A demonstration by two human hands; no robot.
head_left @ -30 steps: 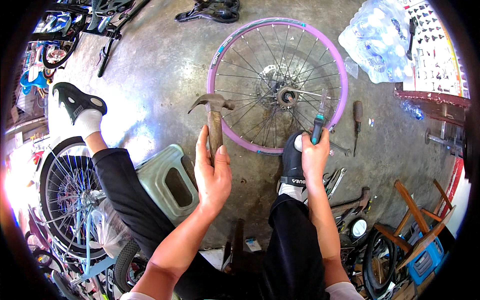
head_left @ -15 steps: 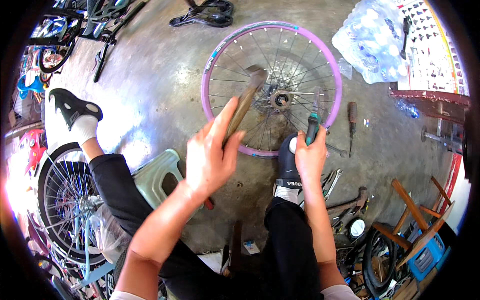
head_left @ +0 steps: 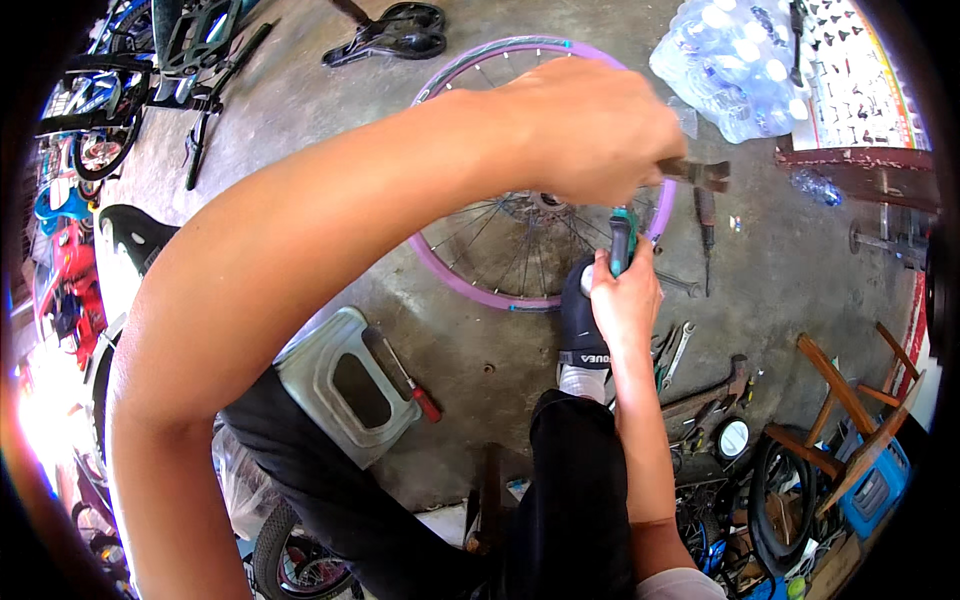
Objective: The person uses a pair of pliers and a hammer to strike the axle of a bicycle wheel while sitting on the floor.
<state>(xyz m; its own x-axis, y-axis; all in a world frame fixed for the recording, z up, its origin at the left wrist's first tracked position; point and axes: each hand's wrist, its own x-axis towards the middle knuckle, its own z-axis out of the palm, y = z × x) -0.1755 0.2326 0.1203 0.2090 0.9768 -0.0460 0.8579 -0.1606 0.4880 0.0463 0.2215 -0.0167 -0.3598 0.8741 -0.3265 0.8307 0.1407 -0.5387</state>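
Note:
A purple-rimmed bicycle wheel (head_left: 470,285) lies flat on the concrete floor. My left hand (head_left: 590,125) is raised close to the camera, closed around a claw hammer whose metal head (head_left: 700,172) pokes out to the right above the wheel. My left forearm covers much of the wheel. My right hand (head_left: 625,300) grips a green-handled screwdriver (head_left: 620,240) held upright, pointing down toward the wheel's hub (head_left: 545,205). My black shoe (head_left: 582,320) rests at the wheel's near edge.
A grey plastic stool (head_left: 345,385) with a red-handled tool (head_left: 405,380) lies near my left leg. Wrenches (head_left: 675,350) and another screwdriver (head_left: 705,225) lie right of the wheel. A bottle pack (head_left: 735,65) sits at the back right, bicycles at the left.
My left hand has swung the hammer up and to the right, from beside the wheel to high over it near the camera. My right hand holds the screwdriver in the same spot.

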